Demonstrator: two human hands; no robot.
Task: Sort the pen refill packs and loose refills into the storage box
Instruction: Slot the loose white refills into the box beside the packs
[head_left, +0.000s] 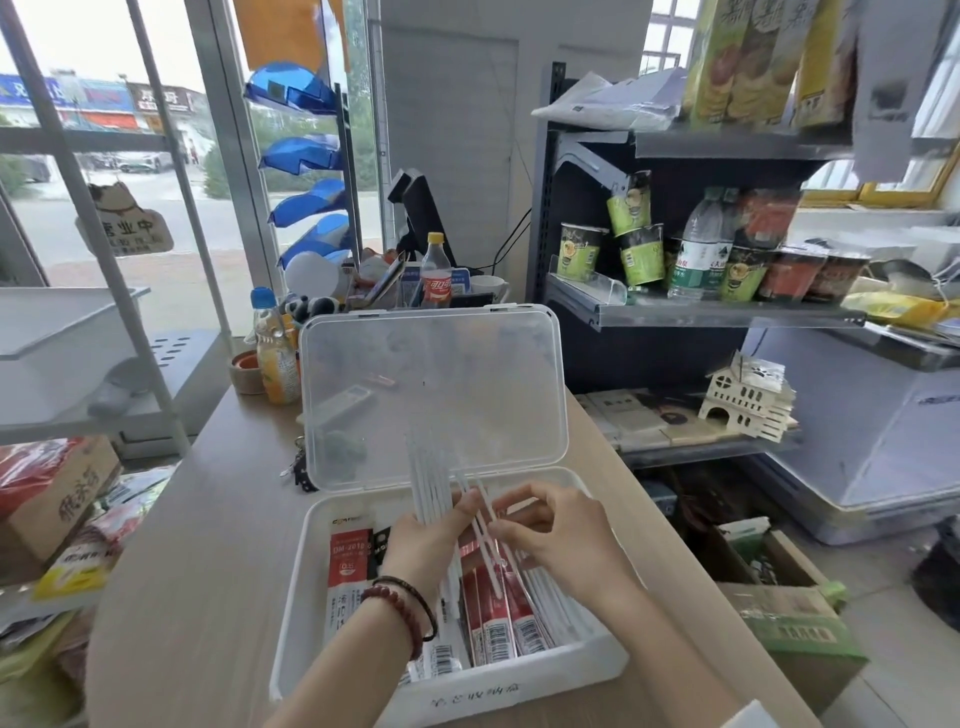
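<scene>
**Both hands on loose refills above the open box**

Just beyond my fingertips the clear lid stands upright and blocks the view behind it; an orange drink bottle stands far left of them. Under my fingers the white storage box sits on the wooden table, with red-and-white refill packs in rows inside. My left hand curls round an upright bundle of loose refills. My right hand pinches two slanted ones just beside it.

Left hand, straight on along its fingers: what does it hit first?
Likely the clear lid, standing open at the back of the storage box. The left hand points away from the person, and the loose refills it holds would probably touch first; depth is unclear.
</scene>
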